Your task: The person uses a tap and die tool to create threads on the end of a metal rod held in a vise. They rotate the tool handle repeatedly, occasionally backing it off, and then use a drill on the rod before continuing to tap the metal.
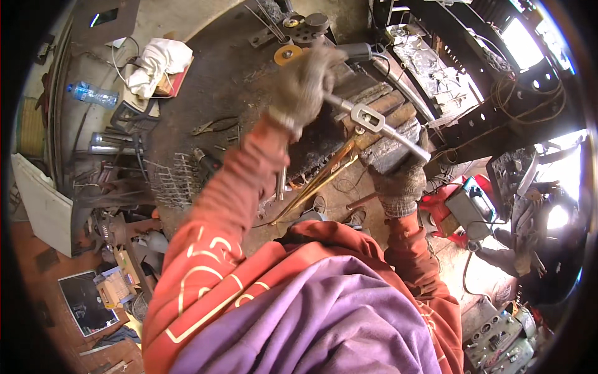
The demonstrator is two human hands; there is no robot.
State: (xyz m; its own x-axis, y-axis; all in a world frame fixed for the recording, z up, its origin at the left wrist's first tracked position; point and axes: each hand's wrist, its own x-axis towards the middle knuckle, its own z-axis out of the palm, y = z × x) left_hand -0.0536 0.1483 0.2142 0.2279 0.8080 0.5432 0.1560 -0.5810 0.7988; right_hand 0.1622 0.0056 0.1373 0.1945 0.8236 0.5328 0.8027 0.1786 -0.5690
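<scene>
My left hand point(303, 86), in a soiled knit glove and slightly blurred, is closed round one end of a steel tap wrench point(367, 121). The wrench slants down to the right, with a slotted frame at its middle. Under it are a worn grey metal block point(391, 148) and rusty brown bars point(395, 107). My gloved right hand point(400, 187) is against the grey block, by the wrench's other end; its fingers are mostly hidden. Long brass-coloured bars point(317, 186) run down from beneath the wrench. Beyond my left hand lies an angle grinder point(355, 52) with a yellowish disc point(287, 55).
Pliers point(213, 126) and metal mesh point(176, 181) lie on the dark bench at left. Further left are a plastic bottle point(93, 95) and white cloth point(163, 61). A perforated steel beam point(498, 112) crosses at right, above a grey machine box point(470, 209).
</scene>
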